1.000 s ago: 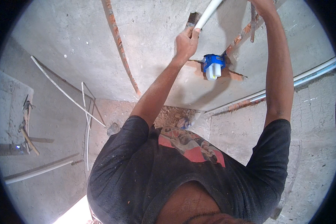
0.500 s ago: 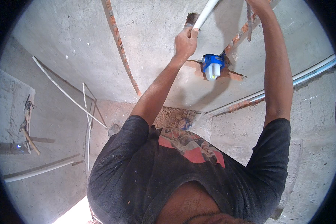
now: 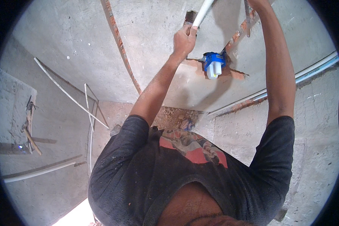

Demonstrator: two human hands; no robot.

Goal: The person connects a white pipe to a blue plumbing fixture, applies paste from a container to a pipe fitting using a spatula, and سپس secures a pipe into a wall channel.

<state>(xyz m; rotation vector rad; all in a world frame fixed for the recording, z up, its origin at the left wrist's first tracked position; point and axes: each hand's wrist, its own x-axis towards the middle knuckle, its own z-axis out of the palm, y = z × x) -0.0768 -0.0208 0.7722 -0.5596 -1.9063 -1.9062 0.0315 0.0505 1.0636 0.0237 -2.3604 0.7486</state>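
My left hand (image 3: pixel 184 40) is closed around the lower end of a white plastic pipe (image 3: pixel 202 15), close to a square hole (image 3: pixel 191 16) cut in the wall. From there the pipe slants up and right, out of the picture. My right hand (image 3: pixel 257 3) is raised at the top edge, with its fingers cut off by the frame. Beside it hangs a dark, thin metal rod (image 3: pixel 247 20); whether the hand grips it is hidden. Below and between the hands, a blue fitting with white cylindrical covers (image 3: pixel 214 64) sits in a chiselled recess.
Narrow chased grooves (image 3: pixel 118 41) expose red brick in the grey wall. White and blue pipes (image 3: pixel 301 77) run along the right wall. A long thin pipe (image 3: pixel 64 88) leans at left, near a hammer (image 3: pixel 32 141) on a ledge. Rubble (image 3: pixel 173 117) lies on the floor.
My left hand and the white pipe have shifted slightly up and left. The dark rod has moved a little left and up. My right arm stays nearly still.
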